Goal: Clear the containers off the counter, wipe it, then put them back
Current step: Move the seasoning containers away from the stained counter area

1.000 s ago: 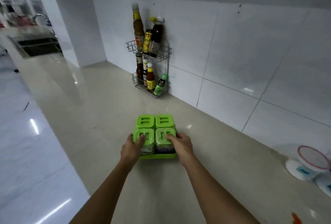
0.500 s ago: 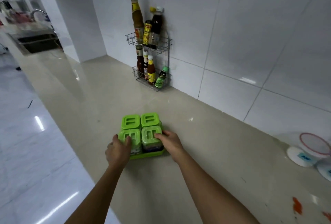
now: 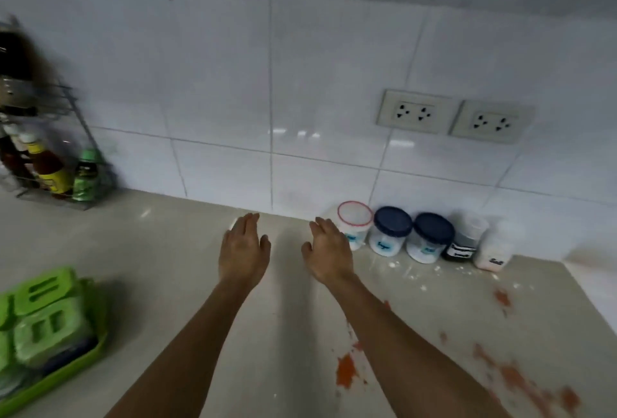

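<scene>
A row of several labelled jars stands against the tiled wall: a red-rimmed jar point(image 3: 354, 227), two blue-lidded jars point(image 3: 390, 231) point(image 3: 430, 238), a dark-filled jar point(image 3: 465, 240) and a pale jar point(image 3: 497, 249). My right hand point(image 3: 329, 250) hovers open just left of the red-rimmed jar, fingers pointing at the wall. Beside it my left hand point(image 3: 243, 249) is also open and empty. A green tray of green-lidded spice boxes point(image 3: 50, 320) rests on the beige counter point(image 3: 187, 267) at the far left, apart from both hands.
Orange-red smears point(image 3: 345, 371) and white powder point(image 3: 414, 272) soil the counter on the right. A wire rack of sauce bottles point(image 3: 56, 163) stands at the back left. Two wall sockets point(image 3: 454, 117) sit above the jars.
Both hands have let go of the green tray, which now lies at the left. The view has swung right and my hands have reached toward the row of jars.
</scene>
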Demonstrator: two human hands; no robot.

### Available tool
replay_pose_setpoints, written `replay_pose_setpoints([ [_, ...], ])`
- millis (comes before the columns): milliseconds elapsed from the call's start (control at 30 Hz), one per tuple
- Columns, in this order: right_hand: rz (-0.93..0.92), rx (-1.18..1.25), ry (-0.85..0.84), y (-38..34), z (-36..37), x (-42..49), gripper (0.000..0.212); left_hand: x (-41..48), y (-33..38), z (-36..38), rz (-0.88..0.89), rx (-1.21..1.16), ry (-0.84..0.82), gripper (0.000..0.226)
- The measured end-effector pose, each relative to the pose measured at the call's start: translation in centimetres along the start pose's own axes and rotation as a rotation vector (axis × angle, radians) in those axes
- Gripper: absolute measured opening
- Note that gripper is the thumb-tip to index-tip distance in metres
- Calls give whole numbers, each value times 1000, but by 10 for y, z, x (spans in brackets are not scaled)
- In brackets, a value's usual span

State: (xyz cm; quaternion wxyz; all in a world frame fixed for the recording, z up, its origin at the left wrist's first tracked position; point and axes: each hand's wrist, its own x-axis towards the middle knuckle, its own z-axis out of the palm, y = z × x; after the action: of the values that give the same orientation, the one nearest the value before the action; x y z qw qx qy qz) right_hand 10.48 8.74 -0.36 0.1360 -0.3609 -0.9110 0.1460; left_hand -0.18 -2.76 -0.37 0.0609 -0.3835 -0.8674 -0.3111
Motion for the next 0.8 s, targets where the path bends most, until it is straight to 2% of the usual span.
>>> replay_pose_setpoints([
  [133, 99, -113, 57, 73, -35, 8, 55, 23, 65, 45, 184, 45, -185, 55],
  [200, 123, -146, 73, 96, -47, 12, 57, 32, 83, 60, 217, 103, -276, 60],
  [400, 243, -157, -105, 157, -59, 40, 66, 72, 120, 129, 279, 190, -472, 77],
  [567, 178, -311, -189, 172, -49, 62, 73, 83, 128, 161, 223, 187, -454, 75],
  [800, 150, -365, -77, 163, -48, 64, 77, 75, 110, 137, 160, 118, -372, 72],
])
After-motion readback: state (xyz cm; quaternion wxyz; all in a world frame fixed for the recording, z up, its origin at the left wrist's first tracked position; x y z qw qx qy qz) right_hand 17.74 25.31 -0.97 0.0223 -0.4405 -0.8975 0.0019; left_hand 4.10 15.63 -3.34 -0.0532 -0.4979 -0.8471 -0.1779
